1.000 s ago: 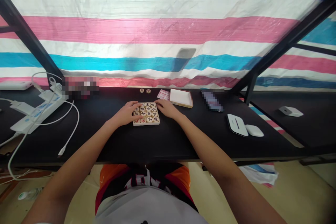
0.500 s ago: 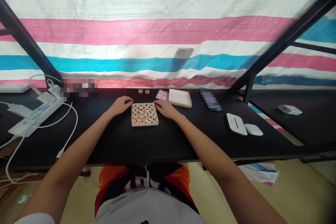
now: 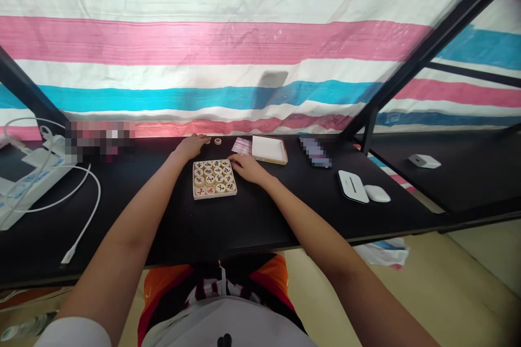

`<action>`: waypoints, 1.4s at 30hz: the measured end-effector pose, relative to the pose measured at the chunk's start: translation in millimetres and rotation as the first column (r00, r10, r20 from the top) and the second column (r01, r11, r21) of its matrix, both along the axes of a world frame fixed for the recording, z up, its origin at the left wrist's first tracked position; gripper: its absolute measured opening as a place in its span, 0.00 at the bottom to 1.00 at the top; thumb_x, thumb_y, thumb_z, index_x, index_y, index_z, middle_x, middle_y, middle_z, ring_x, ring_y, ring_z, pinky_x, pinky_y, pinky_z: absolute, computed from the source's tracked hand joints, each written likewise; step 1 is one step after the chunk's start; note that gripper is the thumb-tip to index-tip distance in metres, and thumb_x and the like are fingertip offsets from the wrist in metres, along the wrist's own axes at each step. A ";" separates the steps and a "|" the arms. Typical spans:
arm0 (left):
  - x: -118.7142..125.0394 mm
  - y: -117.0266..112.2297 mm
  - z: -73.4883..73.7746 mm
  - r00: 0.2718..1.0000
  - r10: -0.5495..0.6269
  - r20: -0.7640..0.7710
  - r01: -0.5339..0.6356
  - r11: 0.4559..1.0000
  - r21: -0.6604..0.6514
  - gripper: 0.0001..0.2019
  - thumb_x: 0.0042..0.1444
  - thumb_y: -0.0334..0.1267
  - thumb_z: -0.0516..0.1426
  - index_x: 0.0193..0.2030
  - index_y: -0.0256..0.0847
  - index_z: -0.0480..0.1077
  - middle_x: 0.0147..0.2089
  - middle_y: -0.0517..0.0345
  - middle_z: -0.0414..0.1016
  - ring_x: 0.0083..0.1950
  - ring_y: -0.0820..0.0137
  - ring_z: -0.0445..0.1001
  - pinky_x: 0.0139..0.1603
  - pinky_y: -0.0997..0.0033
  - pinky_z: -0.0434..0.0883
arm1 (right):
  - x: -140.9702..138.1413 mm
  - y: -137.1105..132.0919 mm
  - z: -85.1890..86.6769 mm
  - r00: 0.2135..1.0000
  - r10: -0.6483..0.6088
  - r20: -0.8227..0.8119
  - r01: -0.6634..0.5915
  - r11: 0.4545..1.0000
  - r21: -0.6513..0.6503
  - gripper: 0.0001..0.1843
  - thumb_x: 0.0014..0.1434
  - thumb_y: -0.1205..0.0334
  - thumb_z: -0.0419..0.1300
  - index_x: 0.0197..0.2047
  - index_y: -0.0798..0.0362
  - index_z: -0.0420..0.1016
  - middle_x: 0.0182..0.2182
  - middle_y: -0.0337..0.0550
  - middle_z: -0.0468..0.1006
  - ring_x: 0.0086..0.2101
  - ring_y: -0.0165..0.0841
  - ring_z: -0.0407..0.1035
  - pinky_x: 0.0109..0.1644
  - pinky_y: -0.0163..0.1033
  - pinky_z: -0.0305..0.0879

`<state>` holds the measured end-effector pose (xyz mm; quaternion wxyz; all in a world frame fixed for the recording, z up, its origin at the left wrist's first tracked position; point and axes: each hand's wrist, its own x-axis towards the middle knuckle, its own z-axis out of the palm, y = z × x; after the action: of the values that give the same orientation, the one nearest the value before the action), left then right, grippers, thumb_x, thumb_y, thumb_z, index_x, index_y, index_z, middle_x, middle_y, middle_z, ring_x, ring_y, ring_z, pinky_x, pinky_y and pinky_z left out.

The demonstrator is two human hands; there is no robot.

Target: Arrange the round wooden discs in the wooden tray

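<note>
A shallow white box [image 3: 215, 196] on the black desk holds several round wooden Chinese chess pieces [image 3: 209, 179], mostly with black characters and some red ones in the front row. My left hand [image 3: 192, 146] reaches past the box's back left, fingers stretched out, its fingertips at a loose Chinese chess piece [image 3: 208, 141] that they partly cover. Just right of that piece lies another loose piece [image 3: 217, 141]. By the box's back right corner rests my right hand [image 3: 245, 167], fingers loosely bent and apart, fingertips at the edge.
Behind my right hand lie a pink-and-white printed paper [image 3: 242, 146] and an open box lid [image 3: 269, 150]. Farther right are a blurred phone-like object [image 3: 315, 152], a white flat device [image 3: 353, 187] and a white mouse [image 3: 377, 193]. A power strip [image 3: 24, 190] with white cables stands left.
My left hand has moved from the box's left corner back and right to a loose piece. The right hand stays by the box corner. The view has shifted right.
</note>
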<state>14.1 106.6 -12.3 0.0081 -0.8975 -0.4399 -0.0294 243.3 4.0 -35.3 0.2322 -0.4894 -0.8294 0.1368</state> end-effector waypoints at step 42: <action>-35.4 -156.5 39.1 0.918 -0.079 0.388 0.220 0.916 -0.336 0.14 0.53 0.45 0.56 0.44 0.42 0.72 0.40 0.57 0.69 0.34 0.72 0.67 0.38 0.72 0.66 | 1.3 1.9 -5.6 1.000 0.006 0.025 -0.007 1.000 0.017 0.14 0.63 0.66 0.51 0.49 0.56 0.72 0.39 0.46 0.77 0.39 0.34 0.69 0.44 0.37 0.62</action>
<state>-21.3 -49.9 26.8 -0.2470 -0.8926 -0.3599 -0.1125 244.6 5.9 -40.9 0.2257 -0.4864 -0.8348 0.1247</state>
